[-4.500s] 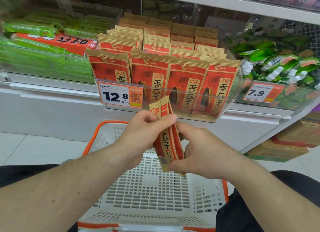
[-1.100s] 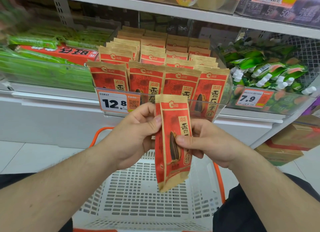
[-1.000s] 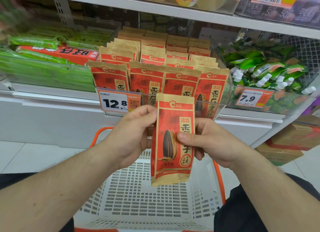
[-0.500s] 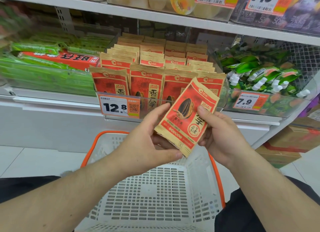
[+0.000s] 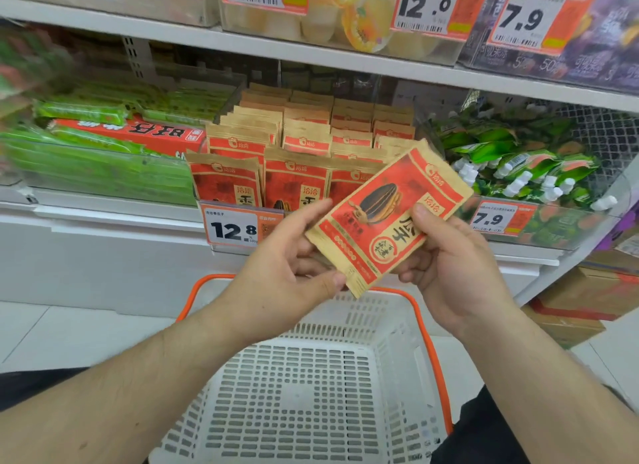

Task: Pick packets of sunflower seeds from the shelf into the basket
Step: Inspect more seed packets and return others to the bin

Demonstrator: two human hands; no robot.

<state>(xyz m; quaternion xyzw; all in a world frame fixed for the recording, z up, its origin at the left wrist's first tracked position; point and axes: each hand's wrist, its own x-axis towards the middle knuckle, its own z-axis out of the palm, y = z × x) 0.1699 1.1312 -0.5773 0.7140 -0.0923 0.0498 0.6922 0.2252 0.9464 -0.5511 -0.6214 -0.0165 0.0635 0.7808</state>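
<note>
Now shelf [image 5: 311, 57] stock sits behind the basket [image 5: 311, 394], which holds nothing. Packet [image 5: 387, 218], upright a second ago, tilts flat above the basket; left hand [image 5: 287, 266] and right hand [image 5: 449, 256] both grip it. Drop likely next.

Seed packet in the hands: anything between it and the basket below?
Nothing; the head view shows bare air between the packet and the empty basket.

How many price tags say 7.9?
2. The upper 7.9 tag hangs on the top shelf, far right; the lower 7.9 tag fronts the green pouches. More may lie outside the view.
</note>
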